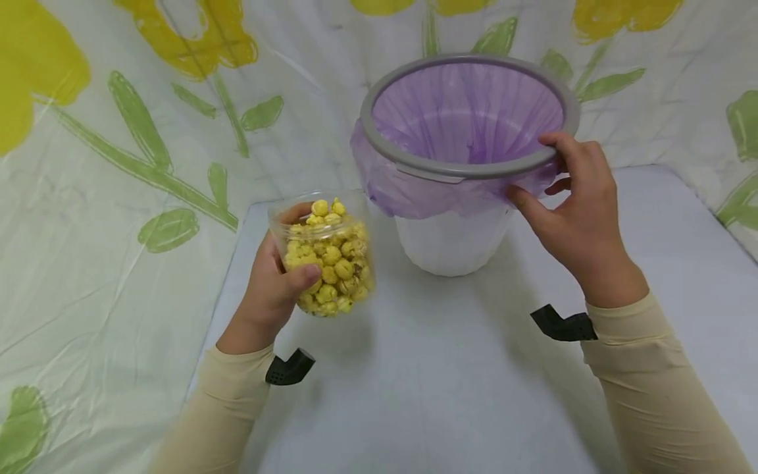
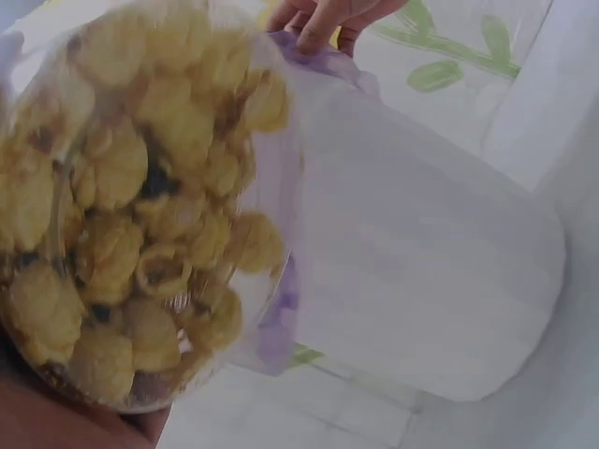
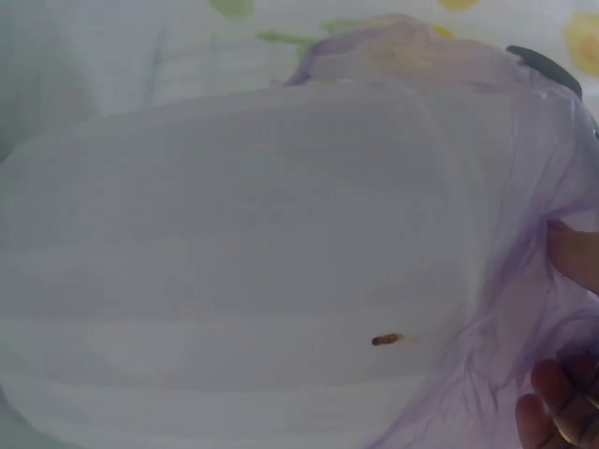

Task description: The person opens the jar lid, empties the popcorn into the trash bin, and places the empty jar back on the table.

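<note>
My left hand (image 1: 269, 283) grips a clear plastic jar (image 1: 322, 230) of yellow popcorn (image 1: 331, 270), its thumb across the front and fingers behind. The jar is lidless at the top and held above the table. In the left wrist view, the popcorn shows through the jar's round bottom (image 2: 154, 234). At the right side of a white trash bin (image 1: 453, 240), my right hand (image 1: 583, 204) pinches the grey rim (image 1: 426, 164), fingers over the edge and thumb below. A purple bag (image 1: 474, 125) lines the bin and folds down outside the rim.
The bin stands toward the back of a pale table (image 1: 414, 382). Behind and left hangs a white sheet (image 1: 195, 145) with yellow flowers and green leaves. In the right wrist view, a small brown mark (image 3: 387, 339) shows on the bin's wall.
</note>
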`<state>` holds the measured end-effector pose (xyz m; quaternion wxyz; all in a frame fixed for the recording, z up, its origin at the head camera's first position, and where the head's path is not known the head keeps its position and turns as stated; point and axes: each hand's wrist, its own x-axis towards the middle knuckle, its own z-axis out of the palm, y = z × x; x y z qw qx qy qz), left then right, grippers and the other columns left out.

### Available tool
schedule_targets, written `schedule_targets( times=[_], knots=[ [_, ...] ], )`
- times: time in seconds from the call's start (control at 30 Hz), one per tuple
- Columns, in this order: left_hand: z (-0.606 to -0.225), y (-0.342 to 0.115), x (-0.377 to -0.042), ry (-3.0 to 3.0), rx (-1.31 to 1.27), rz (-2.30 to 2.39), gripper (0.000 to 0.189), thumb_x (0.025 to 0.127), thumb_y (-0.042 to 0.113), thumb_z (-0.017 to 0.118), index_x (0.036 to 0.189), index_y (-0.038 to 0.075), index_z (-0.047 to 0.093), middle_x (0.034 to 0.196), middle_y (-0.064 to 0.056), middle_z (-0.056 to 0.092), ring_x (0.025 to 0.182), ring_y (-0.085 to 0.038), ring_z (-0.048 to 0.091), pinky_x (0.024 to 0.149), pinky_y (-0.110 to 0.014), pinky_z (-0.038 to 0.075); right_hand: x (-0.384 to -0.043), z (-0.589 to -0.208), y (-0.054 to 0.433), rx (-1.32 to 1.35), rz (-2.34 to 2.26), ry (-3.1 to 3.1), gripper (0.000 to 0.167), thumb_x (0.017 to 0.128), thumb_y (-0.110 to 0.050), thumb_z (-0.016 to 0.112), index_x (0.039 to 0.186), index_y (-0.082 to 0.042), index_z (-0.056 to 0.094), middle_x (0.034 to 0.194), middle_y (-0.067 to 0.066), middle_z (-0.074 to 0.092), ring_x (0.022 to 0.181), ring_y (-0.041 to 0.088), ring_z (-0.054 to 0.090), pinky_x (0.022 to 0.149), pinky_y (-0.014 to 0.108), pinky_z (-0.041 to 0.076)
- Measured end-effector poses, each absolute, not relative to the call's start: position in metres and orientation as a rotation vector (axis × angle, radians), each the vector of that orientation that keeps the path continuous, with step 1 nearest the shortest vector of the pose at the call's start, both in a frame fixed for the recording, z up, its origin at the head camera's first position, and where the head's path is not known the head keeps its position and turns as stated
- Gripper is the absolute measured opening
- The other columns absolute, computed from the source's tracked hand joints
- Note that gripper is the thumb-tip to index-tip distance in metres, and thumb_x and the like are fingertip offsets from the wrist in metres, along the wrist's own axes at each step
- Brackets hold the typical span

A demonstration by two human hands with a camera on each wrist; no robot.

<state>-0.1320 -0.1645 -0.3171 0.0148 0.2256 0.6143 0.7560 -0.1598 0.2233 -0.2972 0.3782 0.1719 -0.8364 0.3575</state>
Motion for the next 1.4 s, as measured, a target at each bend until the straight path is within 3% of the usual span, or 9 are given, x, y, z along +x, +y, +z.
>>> schedule_targets(
  times=[0.13,0.23,0.27,0.53,0.73,0.87,1.0,1.2,1.4],
  knots=[
    [-0.296,-0.16,-0.137,2.009,0.645,2.428,0.067,0.086,0.02,0.077,0.146,0.014,0.048,0.13,-0.015,0.059,0.107,-0.022,0.064,0.085,-0.03,0.059,-0.16,-0.297,0.223,0.452,0.903,-2.138,0.064,0.084,-0.004,0.087,0.139,0.006,0.055,0.103,-0.003,0.051,0.1,-0.004,0.041,0.078,0.011,0.043],
    [-0.285,-0.157,-0.143,2.103,0.619,2.474,0.065,0.085,0.015,0.074,0.145,0.012,0.047,0.131,-0.015,0.059,0.109,-0.025,0.064,0.086,-0.031,0.059,-0.159,-0.296,0.222,0.451,0.9,-2.137,0.064,0.085,-0.004,0.086,0.139,0.005,0.055,0.105,0.022,0.053,0.098,0.004,0.044,0.078,0.012,0.042],
    [-0.281,-0.156,-0.144,2.136,0.618,2.482,0.066,0.085,0.015,0.075,0.145,0.012,0.047,0.132,-0.016,0.058,0.11,-0.026,0.063,0.087,-0.031,0.059,-0.159,-0.296,0.221,0.446,0.904,-2.138,0.064,0.085,-0.004,0.086,0.139,0.005,0.056,0.106,0.025,0.053,0.098,0.007,0.045,0.078,0.013,0.042],
    [-0.259,-0.143,-0.159,2.382,0.669,2.501,0.082,0.076,0.016,0.091,0.145,0.013,0.046,0.138,-0.011,0.055,0.122,-0.029,0.058,0.095,-0.034,0.055,-0.157,-0.295,0.22,0.434,0.931,-2.138,0.062,0.083,-0.003,0.088,0.137,0.003,0.058,0.105,0.025,0.054,0.096,0.022,0.05,0.078,0.016,0.042],
    [-0.242,-0.134,-0.158,2.849,0.697,2.177,0.091,0.072,0.012,0.093,0.15,0.013,0.047,0.142,-0.004,0.051,0.127,-0.021,0.053,0.104,-0.034,0.049,-0.157,-0.296,0.22,0.459,0.917,-2.139,0.061,0.085,-0.003,0.086,0.138,0.004,0.056,0.106,0.026,0.054,0.096,0.025,0.05,0.078,0.017,0.042],
    [-0.232,-0.133,-0.166,3.27,0.734,1.759,0.094,0.072,0.029,0.096,0.151,0.013,0.048,0.14,-0.002,0.057,0.128,-0.016,0.051,0.109,-0.032,0.034,-0.157,-0.297,0.221,0.459,0.919,-2.137,0.061,0.086,-0.002,0.085,0.138,0.005,0.054,0.104,0.026,0.053,0.095,0.025,0.049,0.077,0.018,0.042],
    [-0.225,-0.135,-0.176,3.569,0.74,1.359,0.102,0.071,0.052,0.094,0.154,0.017,0.046,0.141,-0.002,0.058,0.131,-0.018,0.047,0.104,-0.04,0.018,-0.157,-0.299,0.222,0.457,0.927,-2.152,0.061,0.087,-0.002,0.084,0.139,0.004,0.053,0.104,0.025,0.053,0.096,0.025,0.049,0.078,0.02,0.043],
    [-0.217,-0.122,-0.182,3.703,0.956,1.154,0.099,0.077,0.058,0.088,0.155,0.013,0.047,0.15,-0.004,0.054,0.135,-0.024,0.044,0.109,-0.04,0.015,-0.157,-0.3,0.222,0.436,0.948,-2.163,0.062,0.087,-0.004,0.083,0.141,0.001,0.052,0.105,0.023,0.054,0.097,0.023,0.049,0.079,0.022,0.043],
    [-0.212,-0.108,-0.188,3.851,0.959,0.956,0.093,0.08,0.06,0.085,0.154,0.017,0.049,0.154,-0.004,0.051,0.142,-0.023,0.04,0.113,-0.042,0.016,-0.156,-0.299,0.222,0.429,0.958,-2.169,0.062,0.088,-0.005,0.083,0.141,0.0,0.051,0.106,0.023,0.054,0.098,0.022,0.049,0.079,0.021,0.042]
  ],
)
